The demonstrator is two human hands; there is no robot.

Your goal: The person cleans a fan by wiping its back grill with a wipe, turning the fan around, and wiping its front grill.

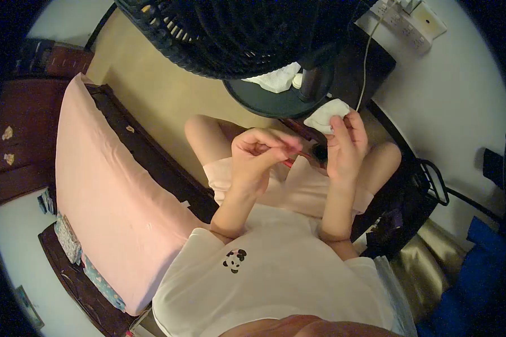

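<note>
My right hand (348, 143) is raised over my right thigh, its fingers closed on a small folded white cloth (327, 115). Level with my lap, my left hand (261, 154) has its thumb and fingertips pressed together. Those fingertips are slightly blurred, and I cannot make out whether something thin is between them. Close below them a red object (288, 163) partly shows near my lap; its kind is unclear. Another white cloth (278, 78) lies on the round black fan base (247, 101), beside a small round white item (297, 81).
A large black fan (225, 39) stands in front of me. To the left is a bed with a pink sheet (118, 196). A power strip (402, 25) with a cable (367, 62) is at the upper right. A black bag (399, 219) sits at my right.
</note>
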